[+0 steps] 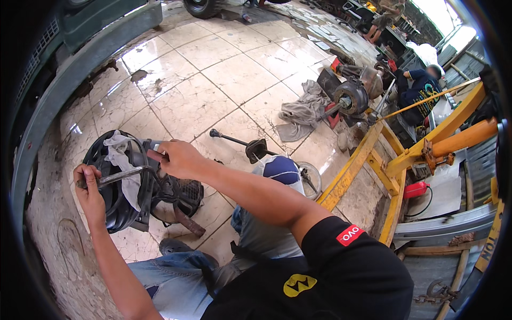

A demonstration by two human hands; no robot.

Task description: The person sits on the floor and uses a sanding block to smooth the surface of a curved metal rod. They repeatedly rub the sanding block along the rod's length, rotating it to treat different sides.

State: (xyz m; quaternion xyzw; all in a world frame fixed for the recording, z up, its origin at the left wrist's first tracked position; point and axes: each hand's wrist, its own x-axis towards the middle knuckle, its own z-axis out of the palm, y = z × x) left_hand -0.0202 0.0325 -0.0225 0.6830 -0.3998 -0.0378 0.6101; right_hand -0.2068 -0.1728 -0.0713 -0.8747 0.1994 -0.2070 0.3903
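A round black housing [114,208] stands on edge on the tiled floor, with a grey rag [121,154] draped over its top. My left hand [88,186] is closed around the end of a bent metal bar [125,174] that reaches across the housing. My right hand [178,158] rests on the upper right edge of the housing, fingers pinching a small part there. A black finned part [184,193] sits just below my right hand. My knees in blue jeans [176,266] are folded under my arms.
A long steel shaft [250,145] lies on the tiles beyond my right arm, near a clear round lid [311,178]. A yellow steel frame [384,160] stands at right. A grey cloth [304,109], a brake hub assembly [349,96] and a seated person [421,88] are farther back.
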